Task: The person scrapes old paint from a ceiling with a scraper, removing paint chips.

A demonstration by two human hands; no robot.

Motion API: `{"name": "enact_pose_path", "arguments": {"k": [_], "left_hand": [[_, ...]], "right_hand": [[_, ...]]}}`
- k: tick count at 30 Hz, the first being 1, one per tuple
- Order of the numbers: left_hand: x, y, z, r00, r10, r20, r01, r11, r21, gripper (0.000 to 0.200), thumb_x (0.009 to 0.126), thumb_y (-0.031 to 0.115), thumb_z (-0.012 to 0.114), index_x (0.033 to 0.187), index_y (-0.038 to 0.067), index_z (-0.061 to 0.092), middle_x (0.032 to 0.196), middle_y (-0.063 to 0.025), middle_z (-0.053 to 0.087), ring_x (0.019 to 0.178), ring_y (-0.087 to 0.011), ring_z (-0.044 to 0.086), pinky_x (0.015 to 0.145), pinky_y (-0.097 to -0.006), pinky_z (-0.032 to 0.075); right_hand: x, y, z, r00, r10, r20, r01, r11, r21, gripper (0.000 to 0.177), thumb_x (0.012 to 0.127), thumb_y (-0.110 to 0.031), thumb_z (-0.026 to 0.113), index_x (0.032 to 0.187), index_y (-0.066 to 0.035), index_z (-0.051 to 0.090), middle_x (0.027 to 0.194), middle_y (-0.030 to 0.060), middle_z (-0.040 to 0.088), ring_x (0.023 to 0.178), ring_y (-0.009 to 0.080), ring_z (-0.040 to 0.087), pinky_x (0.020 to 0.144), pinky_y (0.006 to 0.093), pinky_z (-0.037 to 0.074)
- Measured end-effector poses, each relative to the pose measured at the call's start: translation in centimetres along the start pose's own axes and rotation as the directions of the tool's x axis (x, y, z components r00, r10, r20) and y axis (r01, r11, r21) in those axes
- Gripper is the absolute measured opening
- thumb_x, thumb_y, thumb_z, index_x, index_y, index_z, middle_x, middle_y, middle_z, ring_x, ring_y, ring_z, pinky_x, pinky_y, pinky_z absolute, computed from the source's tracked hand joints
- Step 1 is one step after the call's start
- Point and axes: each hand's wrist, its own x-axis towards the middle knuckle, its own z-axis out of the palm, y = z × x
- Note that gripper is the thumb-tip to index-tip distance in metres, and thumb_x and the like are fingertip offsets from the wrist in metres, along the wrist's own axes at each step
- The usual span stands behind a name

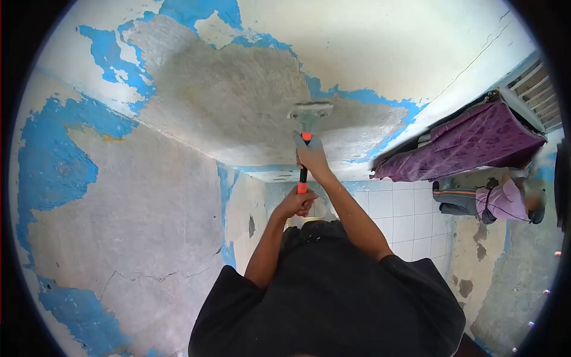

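Both of my hands grip one long-handled wall scraper (311,113) with a black and orange handle. My right hand (312,158), in what looks like a grey glove over part of it, is wrapped round the handle just below the metal head. Lower down, my left hand (295,203) closes round the orange end of the handle. The scraper's wide blade lies over the bare grey patch of the wall (238,89), near its border with the remaining paint. Blue paint (369,95) edges this patch, with cream paint beyond it.
Another stripped wall (131,202) with blue remnants stands at the left. At the right, a purple patterned cloth (458,143) covers a long bulky thing beside a slatted window (535,89). Beyond white tiles (392,205), a person in a pink top (505,199) stands near another wall.
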Motion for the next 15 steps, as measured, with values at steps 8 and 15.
{"name": "enact_pose_path", "arguments": {"k": [8,15], "left_hand": [[-1.3,-1.6,-1.6,0.988,0.024,-0.153,-0.014,0.998,0.066,0.036,0.086,0.020,0.063,0.058,0.009,0.041,0.045,0.0005,0.037,0.034,-0.0098,0.037,0.035,-0.0274,0.032],[-2.8,2.6,-2.5,0.991,-0.047,-0.124,0.072,0.976,0.207,0.039,0.086,0.021,0.063,0.056,0.010,0.040,0.044,0.0008,0.037,0.032,-0.0100,0.035,0.036,-0.0277,0.034]], "right_hand": [[-0.1,1.8,1.1,0.999,0.037,0.038,-0.037,0.999,0.018,0.042,0.092,-0.029,0.057,0.059,-0.008,0.041,0.044,0.0006,0.039,0.034,0.0115,0.038,0.035,0.0277,0.033],[-0.7,-2.1,2.3,0.994,0.107,0.001,-0.106,0.985,0.136,0.042,0.092,-0.030,0.057,0.060,-0.008,0.041,0.045,0.0004,0.039,0.034,0.0110,0.037,0.036,0.0271,0.032]]}}
